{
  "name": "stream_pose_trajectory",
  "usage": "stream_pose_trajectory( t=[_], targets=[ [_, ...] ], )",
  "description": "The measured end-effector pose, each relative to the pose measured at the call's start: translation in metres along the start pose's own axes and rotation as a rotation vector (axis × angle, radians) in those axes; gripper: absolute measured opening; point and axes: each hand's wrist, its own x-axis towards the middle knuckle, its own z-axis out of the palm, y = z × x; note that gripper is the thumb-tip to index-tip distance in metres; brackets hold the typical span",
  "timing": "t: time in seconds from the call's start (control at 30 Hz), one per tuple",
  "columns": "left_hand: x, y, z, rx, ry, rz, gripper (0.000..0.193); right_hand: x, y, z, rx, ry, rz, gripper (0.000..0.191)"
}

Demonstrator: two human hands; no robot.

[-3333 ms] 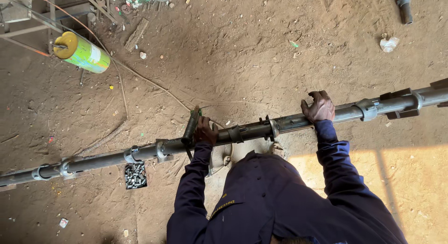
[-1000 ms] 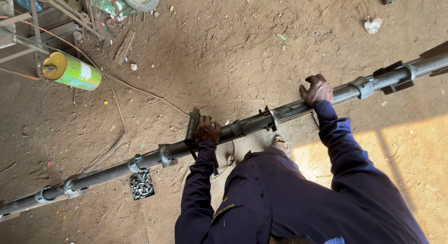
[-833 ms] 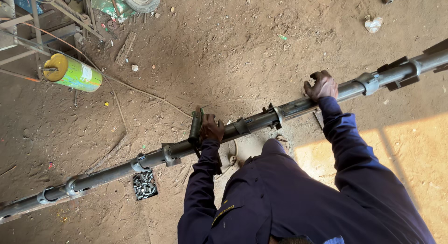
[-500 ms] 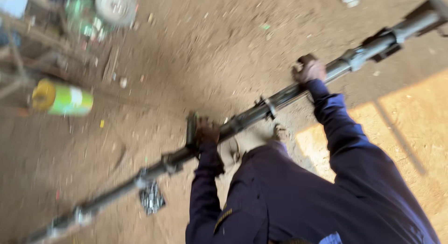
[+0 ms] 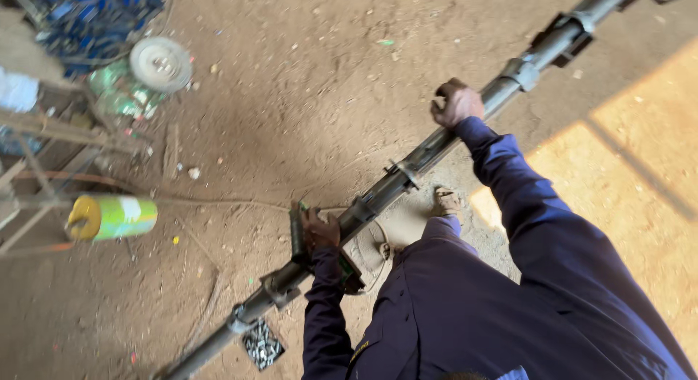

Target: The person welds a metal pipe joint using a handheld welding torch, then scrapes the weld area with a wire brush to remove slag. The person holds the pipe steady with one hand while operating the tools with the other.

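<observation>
A: Which way is the long steel pipe lying?

B: It is running diagonally above the dirt floor, from lower left up to upper right, crossing directly in front of the person, so both hands are sitting on it.

A: And the hands?

B: The right hand is curling closed over the pipe, farther up toward the 2 clamp fittings. The left hand is clenching the pipe lower down, right beside a dark clamp bracket (how tightly, I cannot tell). The left hand is sitting nearer the body; the right arm is reaching out farther.

A: Anything nearby?

B: A green and yellow spool is lying well apart to the left.
</observation>
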Motion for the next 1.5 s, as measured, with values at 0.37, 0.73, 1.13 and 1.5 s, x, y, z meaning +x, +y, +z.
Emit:
stream_pose_trajectory(
  t=[0.37,0.73,1.13,1.5],
  targets=[
    [0.001,0.001,-0.003,0.13,-0.065,-0.014,0.036,-0.007,0.006,0.007,0.016,0.024,-0.007,0.024],
    [0.001,0.005,-0.013,0.093,-0.05,-0.06,0.026,-0.002,-0.008,0.008,-0.03,0.005,-0.015,0.028],
    [0.001,0.009,-0.016,0.083,-0.156,-0.124,0.035,-0.002,-0.009,0.009,-0.056,-0.023,-0.007,0.028],
    [0.001,0.008,-0.014,0.009,-0.077,-0.052,0.032,-0.002,-0.012,0.007,-0.108,-0.042,0.037,0.027]
  ],
)
